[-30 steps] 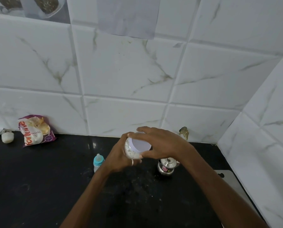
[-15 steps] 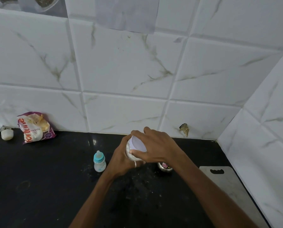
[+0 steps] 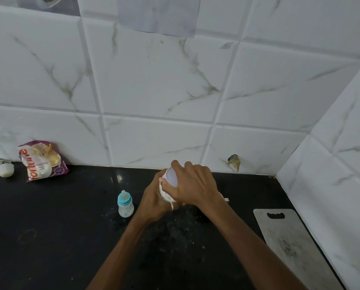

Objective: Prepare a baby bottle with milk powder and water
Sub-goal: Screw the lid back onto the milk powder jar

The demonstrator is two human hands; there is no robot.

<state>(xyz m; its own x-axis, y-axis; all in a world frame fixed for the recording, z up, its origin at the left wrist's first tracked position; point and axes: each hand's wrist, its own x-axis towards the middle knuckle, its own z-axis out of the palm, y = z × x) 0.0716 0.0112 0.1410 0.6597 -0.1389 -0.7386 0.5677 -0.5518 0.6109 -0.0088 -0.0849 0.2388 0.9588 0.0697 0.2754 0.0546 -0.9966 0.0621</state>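
Both hands are wrapped round a small white jar (image 3: 168, 186) near the back edge of the black bench (image 3: 49, 237): the left hand (image 3: 154, 203) is closed round its body from below, and the right hand (image 3: 196, 186) is clamped over its pale lid. The baby bottle (image 3: 125, 204) with the teal collar stands upright just left of the left hand, not touching it. A flour packet (image 3: 42, 161) leans on the wall toward the back left corner, and a grey cutting board (image 3: 292, 245) lies along the right edge.

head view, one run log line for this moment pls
step: opening container | left hand: grips white container body | right hand: on its lid | baby bottle: upright on counter, capped, untouched
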